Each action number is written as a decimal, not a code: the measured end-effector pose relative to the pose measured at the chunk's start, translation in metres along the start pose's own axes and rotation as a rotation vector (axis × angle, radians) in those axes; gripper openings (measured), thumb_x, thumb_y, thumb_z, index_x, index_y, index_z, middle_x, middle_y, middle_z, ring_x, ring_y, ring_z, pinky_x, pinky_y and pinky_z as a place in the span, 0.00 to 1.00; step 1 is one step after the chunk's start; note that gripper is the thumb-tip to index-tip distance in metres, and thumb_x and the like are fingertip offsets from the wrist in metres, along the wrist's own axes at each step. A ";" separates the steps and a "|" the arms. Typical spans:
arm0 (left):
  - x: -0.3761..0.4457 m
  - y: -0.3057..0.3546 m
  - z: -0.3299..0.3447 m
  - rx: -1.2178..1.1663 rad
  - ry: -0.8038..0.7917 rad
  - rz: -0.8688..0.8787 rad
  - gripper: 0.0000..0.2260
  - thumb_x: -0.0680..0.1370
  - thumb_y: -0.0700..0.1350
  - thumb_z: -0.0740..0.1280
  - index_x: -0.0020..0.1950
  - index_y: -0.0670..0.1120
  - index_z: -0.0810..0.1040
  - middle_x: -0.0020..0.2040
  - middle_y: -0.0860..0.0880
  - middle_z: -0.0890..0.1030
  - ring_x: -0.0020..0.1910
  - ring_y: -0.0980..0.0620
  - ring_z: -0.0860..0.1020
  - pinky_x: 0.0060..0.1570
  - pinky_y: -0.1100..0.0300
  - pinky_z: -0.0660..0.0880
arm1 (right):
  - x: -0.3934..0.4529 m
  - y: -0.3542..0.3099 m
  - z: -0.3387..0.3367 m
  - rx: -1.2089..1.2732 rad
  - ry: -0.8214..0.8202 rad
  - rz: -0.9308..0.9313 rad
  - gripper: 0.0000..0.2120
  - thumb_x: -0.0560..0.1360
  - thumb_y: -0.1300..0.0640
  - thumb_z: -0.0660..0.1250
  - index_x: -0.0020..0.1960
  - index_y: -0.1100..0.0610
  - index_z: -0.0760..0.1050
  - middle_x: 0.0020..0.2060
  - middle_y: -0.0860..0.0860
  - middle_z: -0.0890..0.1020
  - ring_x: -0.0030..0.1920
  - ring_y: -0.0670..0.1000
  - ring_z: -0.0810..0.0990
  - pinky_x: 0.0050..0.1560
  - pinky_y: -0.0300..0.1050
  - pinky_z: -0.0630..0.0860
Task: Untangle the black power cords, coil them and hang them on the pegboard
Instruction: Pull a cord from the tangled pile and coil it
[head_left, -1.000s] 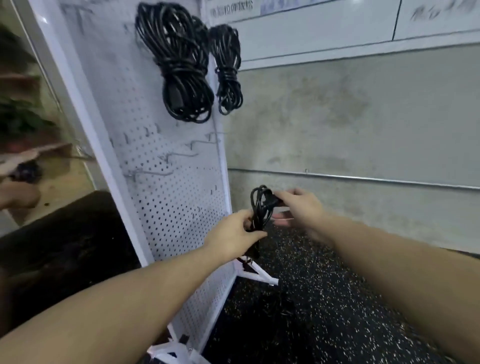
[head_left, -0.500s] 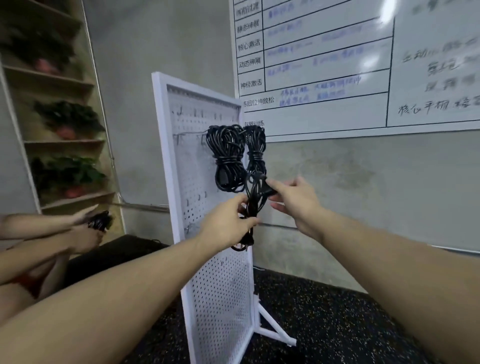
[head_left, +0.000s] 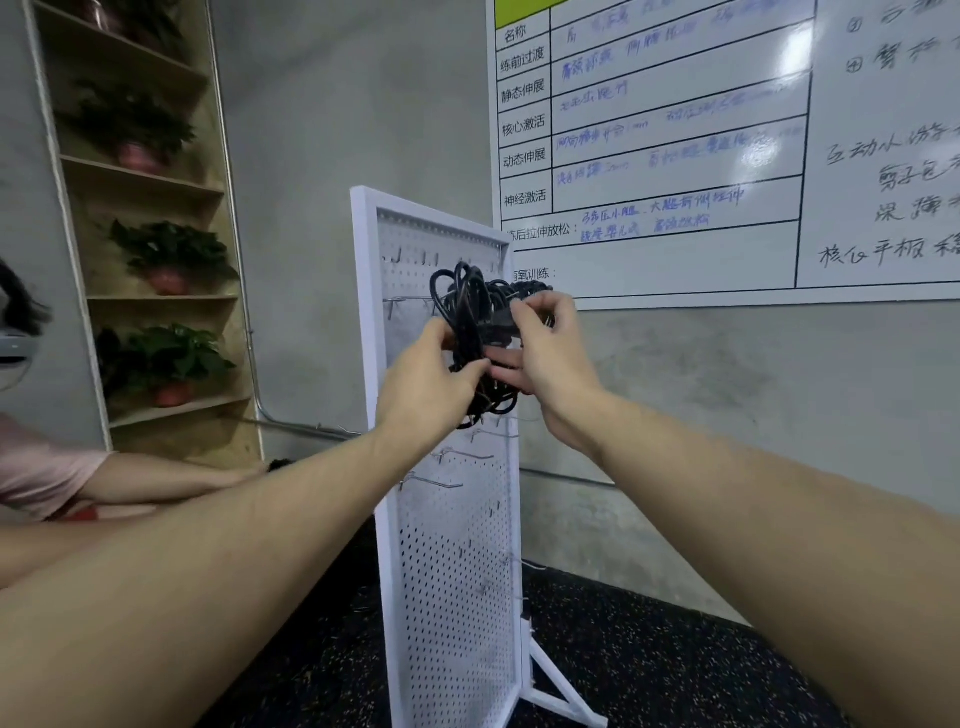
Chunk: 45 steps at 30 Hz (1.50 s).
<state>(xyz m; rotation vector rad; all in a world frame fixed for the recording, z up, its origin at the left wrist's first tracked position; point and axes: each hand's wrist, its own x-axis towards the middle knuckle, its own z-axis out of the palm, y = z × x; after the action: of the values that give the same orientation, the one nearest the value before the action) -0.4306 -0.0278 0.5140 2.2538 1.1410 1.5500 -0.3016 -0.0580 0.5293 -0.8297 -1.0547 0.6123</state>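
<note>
A coiled black power cord (head_left: 464, 312) is held up against the upper part of the white pegboard (head_left: 457, 545). My left hand (head_left: 423, 376) grips the coil's lower left part. My right hand (head_left: 545, 348) pinches its upper right part near a plug. Other black cord coils (head_left: 498, 402) hang on the board right behind; my hands hide most of them, so I cannot separate them from the held one. Bare metal hooks (head_left: 457, 454) stick out of the board below my hands.
The pegboard stands on a white foot (head_left: 563, 699) on speckled black flooring (head_left: 649, 660). A whiteboard (head_left: 675, 150) hangs on the grey wall behind. Wooden shelves with potted plants (head_left: 171, 260) stand at the left. Another person's arm (head_left: 156, 475) reaches in at the left.
Both hands have risen with the coil from low beside the pegboard up to its top rows, level with the hanging coils. The view has tilted upward.
</note>
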 end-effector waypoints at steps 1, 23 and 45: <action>0.005 -0.001 -0.002 0.003 0.002 0.003 0.14 0.80 0.52 0.70 0.63 0.53 0.72 0.54 0.61 0.76 0.53 0.56 0.76 0.49 0.58 0.71 | 0.004 -0.001 0.003 -0.008 0.004 -0.005 0.04 0.83 0.52 0.62 0.52 0.48 0.67 0.54 0.51 0.83 0.47 0.56 0.88 0.55 0.57 0.83; -0.060 -0.056 0.031 0.235 -0.164 0.032 0.38 0.81 0.51 0.68 0.84 0.51 0.49 0.85 0.52 0.47 0.83 0.53 0.49 0.79 0.52 0.57 | -0.030 0.052 -0.034 -0.285 -0.088 0.230 0.16 0.83 0.49 0.64 0.70 0.46 0.70 0.55 0.53 0.82 0.52 0.53 0.85 0.50 0.53 0.85; -0.207 -0.193 0.286 0.179 -1.312 -0.157 0.10 0.81 0.49 0.69 0.61 0.49 0.77 0.51 0.51 0.79 0.36 0.57 0.75 0.30 0.74 0.69 | -0.121 0.333 -0.229 -0.924 -0.386 0.977 0.12 0.82 0.56 0.62 0.64 0.55 0.76 0.48 0.53 0.80 0.43 0.52 0.81 0.46 0.54 0.84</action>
<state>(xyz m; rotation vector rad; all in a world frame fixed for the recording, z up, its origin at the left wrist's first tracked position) -0.3130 0.0419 0.1356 2.3932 0.9281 -0.2411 -0.1528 -0.0328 0.1353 -2.1614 -1.2557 1.1463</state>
